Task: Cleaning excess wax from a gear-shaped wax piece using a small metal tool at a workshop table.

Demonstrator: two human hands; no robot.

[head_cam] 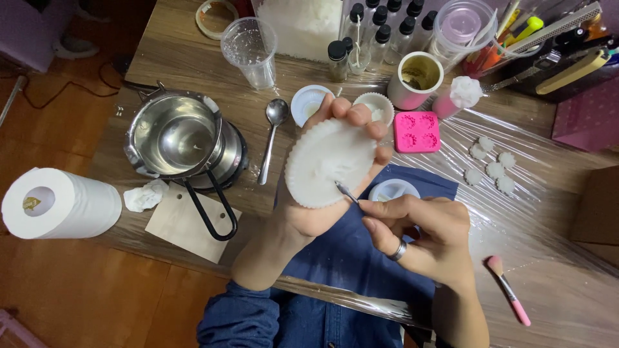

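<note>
Head camera looking down on a wooden table (193,58) partly covered in clear plastic film.

At the far left, about 9 o'clock from the hands, lies a white paper towel roll (61,203). Next, at 10 o'clock, a steel melting pot (177,138) with a black loop handle sits beside a metal spoon (274,138).

In the centre, the left hand (322,206) is raised palm-up, its fingers curled round a round white fluted mould (329,171), held tilted with its flat face toward the camera. The right hand (422,235), just below it at 4 o'clock, pinches a thin metal pick (346,191); the pick's long axis runs up toward 10 o'clock and its tip touches the mould's lower edge.

At 2 o'clock lies a pink silicone mould (416,131), then small white flower-shaped pieces (493,164). A pink brush (509,290) lies at 4 o'clock, far right.
</note>
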